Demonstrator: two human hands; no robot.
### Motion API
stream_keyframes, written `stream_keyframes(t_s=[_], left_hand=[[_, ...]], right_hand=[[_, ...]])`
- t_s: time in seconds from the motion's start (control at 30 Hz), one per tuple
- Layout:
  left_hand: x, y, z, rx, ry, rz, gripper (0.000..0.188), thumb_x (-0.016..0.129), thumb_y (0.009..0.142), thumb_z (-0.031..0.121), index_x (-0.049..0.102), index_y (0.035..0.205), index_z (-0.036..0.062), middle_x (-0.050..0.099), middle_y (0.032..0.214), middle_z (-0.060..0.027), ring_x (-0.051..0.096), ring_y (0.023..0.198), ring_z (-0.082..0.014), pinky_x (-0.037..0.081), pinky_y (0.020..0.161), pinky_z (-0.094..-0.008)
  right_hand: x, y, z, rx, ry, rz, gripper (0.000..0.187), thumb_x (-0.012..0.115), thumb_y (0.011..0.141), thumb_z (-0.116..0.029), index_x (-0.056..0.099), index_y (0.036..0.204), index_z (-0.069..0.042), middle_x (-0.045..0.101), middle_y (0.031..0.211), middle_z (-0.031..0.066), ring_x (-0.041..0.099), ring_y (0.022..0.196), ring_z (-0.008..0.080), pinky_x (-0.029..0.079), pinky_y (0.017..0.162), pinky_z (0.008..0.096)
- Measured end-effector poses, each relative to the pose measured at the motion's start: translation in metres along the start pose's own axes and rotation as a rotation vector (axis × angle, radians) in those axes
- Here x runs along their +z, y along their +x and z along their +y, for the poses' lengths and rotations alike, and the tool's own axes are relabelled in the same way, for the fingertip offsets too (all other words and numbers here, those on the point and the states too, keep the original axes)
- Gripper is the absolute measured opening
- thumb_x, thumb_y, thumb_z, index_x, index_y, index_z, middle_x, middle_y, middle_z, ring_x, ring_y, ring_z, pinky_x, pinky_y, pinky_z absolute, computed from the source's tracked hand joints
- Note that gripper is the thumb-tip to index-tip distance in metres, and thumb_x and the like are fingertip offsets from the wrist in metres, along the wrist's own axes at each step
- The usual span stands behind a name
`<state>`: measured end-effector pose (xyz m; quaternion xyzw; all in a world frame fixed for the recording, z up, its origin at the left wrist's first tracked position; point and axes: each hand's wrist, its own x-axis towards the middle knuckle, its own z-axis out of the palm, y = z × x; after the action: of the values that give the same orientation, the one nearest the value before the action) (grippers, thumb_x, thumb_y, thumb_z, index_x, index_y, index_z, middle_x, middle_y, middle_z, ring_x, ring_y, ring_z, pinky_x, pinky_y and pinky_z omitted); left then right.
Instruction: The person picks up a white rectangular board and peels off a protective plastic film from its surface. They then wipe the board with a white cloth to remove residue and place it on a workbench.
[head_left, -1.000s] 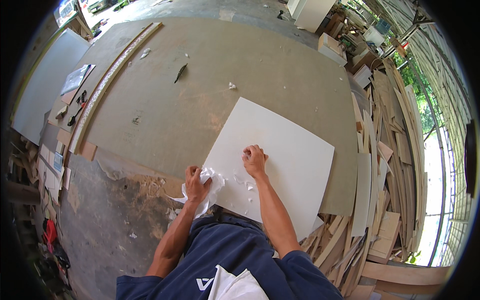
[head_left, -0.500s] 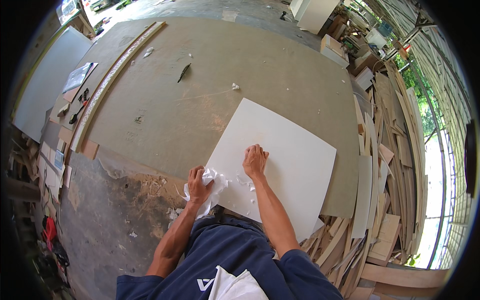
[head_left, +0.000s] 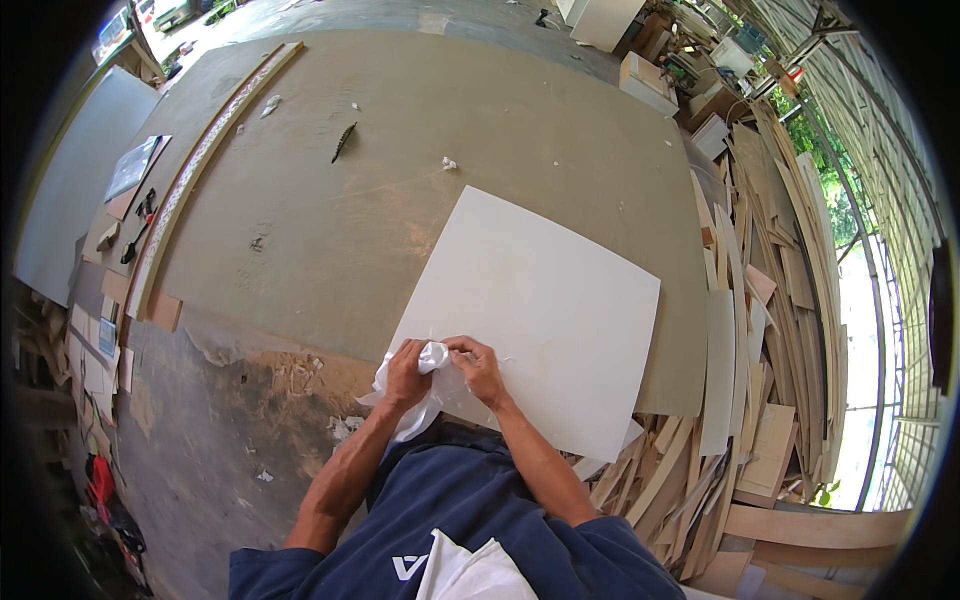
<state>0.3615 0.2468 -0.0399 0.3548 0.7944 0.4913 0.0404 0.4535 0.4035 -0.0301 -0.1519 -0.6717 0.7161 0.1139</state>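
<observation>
A thin white sheet [head_left: 418, 412], crumpled and slightly see-through like film or tissue, is bunched in my left hand [head_left: 406, 376] with its fingers wrapped round it. Its loose part hangs down over the panel's near left corner. My right hand [head_left: 478, 372] meets it there, thumb and fingers pinched at the bunch's right side. Both hands are above the near left edge of a flat white panel [head_left: 550, 290], which lies at an angle on a large grey-brown worktable [head_left: 330, 250]. A few scraps of the same white stuff lie near my right hand.
A long pale strip [head_left: 210, 160] runs along the table's left side, with a dark hand tool [head_left: 136, 240] beyond it. A dark slim object [head_left: 344, 142] and a white crumpled scrap [head_left: 449, 163] lie farther out. Stacked wood offcuts [head_left: 780, 300] crowd the right side.
My right hand has moved left and nearer, off the panel's middle, to join my left hand at the crumpled white sheet. The loose bits in the panel's near middle are mostly gone.
</observation>
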Motion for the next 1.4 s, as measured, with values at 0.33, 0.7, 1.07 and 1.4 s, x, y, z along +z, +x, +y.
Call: stream_keyframes(t_s=[0.33, 0.7, 1.07, 1.4], left_hand=[[-0.012, -0.003, -0.026, -0.148, 0.132, 0.278, 0.023, 0.072, 0.077, 0.005, 0.062, 0.097, 0.0006, 0.063, 0.09, -0.0202, 0.061, 0.087, -0.0436, 0.049, 0.076, -0.0493], [-0.009, -0.004, -0.029, -0.13, 0.159, 0.296, 0.024, 0.073, 0.076, 0.006, 0.059, 0.095, 0.0001, 0.06, 0.088, -0.0207, 0.059, 0.086, -0.0443, 0.047, 0.075, -0.0511], [-0.01, -0.002, -0.026, -0.125, 0.148, 0.287, 0.025, 0.072, 0.075, 0.005, 0.061, 0.097, 0.0005, 0.062, 0.089, -0.0202, 0.059, 0.088, -0.0433, 0.048, 0.076, -0.0507], [-0.014, -0.005, -0.028, -0.101, 0.137, 0.23, 0.028, 0.074, 0.072, 0.005, 0.061, 0.097, 0.0009, 0.062, 0.091, -0.019, 0.06, 0.09, -0.0416, 0.049, 0.078, -0.0484]], right_hand=[[-0.046, 0.015, -0.02, -0.126, -0.999, 0.101, 0.029, 0.073, 0.082, -0.016, 0.068, 0.111, -0.011, 0.059, 0.11, 0.0076, 0.056, 0.106, 0.0274, 0.04, 0.095, 0.0442], [-0.037, 0.015, -0.015, -0.176, -1.056, 0.049, 0.022, 0.07, 0.085, -0.012, 0.066, 0.106, -0.01, 0.061, 0.104, 0.0063, 0.059, 0.101, 0.0262, 0.039, 0.092, 0.044], [-0.045, 0.02, -0.007, -0.19, -0.618, 0.127, 0.008, 0.072, 0.084, -0.01, 0.067, 0.09, -0.006, 0.061, 0.09, 0.0062, 0.062, 0.073, 0.0239, 0.043, 0.084, 0.0403], [-0.025, 0.014, -0.004, -0.287, -1.052, 0.119, 0.011, 0.061, 0.094, -0.016, 0.059, 0.088, -0.008, 0.06, 0.097, 0.0059, 0.058, 0.094, 0.0239, 0.039, 0.085, 0.0417]])
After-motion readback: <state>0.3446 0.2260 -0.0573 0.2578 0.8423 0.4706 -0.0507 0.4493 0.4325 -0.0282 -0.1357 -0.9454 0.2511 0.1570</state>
